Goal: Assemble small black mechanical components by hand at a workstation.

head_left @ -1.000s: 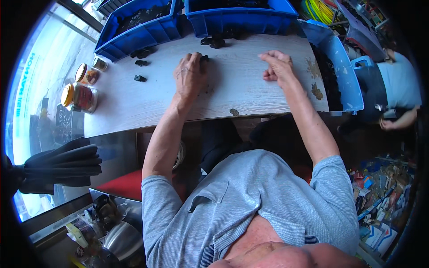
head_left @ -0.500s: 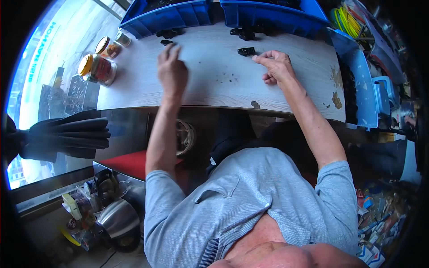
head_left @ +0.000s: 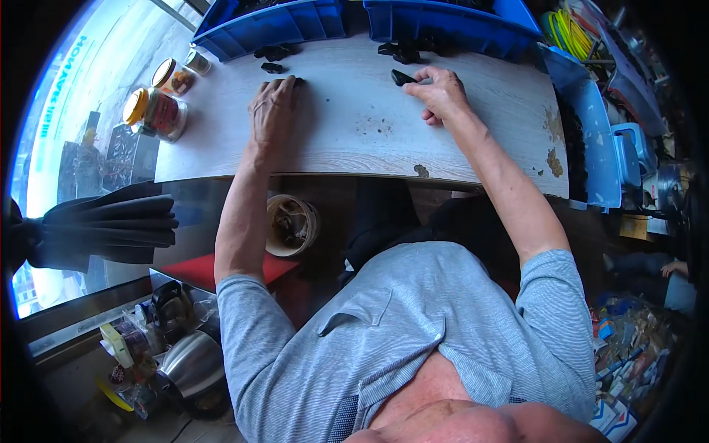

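Presently pinching a small part [head_left: 399, 77] in the right hand [head_left: 444, 94], with one end protruding to the left; black and elongated. Cannot tell grip of left hand [head_left: 272, 111].

Table [head_left: 340, 140] before you: two bins [head_left: 450, 28] along its far edge, small parts [head_left: 405, 54] nearer you, jars [head_left: 165, 117] left, tub [head_left: 602, 173] right, bucket [head_left: 285, 249] below.

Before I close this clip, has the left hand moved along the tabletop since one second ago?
Yes, leftward: the left hand is now nearer the yellow-lidded jar and farther from the chipped patch on the near edge of the tabletop.
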Demonstrator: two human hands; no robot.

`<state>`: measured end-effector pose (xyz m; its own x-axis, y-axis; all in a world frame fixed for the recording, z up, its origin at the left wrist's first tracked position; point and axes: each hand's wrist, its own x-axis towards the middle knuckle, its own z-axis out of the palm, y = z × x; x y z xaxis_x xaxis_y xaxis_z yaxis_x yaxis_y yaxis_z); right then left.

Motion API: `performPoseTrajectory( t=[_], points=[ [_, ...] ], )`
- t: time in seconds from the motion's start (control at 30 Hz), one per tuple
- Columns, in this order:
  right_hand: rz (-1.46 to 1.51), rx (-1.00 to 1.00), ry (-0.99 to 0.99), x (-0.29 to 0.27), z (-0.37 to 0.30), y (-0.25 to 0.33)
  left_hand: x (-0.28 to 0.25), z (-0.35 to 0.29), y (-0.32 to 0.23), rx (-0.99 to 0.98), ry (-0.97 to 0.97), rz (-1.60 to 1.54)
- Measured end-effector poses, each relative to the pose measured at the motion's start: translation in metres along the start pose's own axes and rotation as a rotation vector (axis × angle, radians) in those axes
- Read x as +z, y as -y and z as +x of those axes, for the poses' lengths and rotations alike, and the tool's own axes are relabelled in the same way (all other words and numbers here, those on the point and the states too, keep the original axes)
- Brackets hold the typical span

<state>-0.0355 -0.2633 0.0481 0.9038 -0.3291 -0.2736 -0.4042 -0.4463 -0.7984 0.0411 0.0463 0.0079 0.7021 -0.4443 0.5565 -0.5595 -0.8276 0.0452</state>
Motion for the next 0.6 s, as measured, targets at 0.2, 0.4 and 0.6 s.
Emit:
performPoseTrajectory(
  t=[0.2,0.4,0.6],
  points=[
    [0.006,0.01,-0.003,0.001,0.003,-0.007,0.002,0.021,0.002,-0.213,0.115,-0.093],
    [0.087,-0.012,-0.04,0.002,-0.005,-0.01,0.003,0.017,0.007,-0.503,0.007,-0.33],
    [0.18,-0.007,-0.05,0.001,-0.003,-0.011,0.014,0.004,0.002,-0.182,-0.077,0.035]
  ],
)
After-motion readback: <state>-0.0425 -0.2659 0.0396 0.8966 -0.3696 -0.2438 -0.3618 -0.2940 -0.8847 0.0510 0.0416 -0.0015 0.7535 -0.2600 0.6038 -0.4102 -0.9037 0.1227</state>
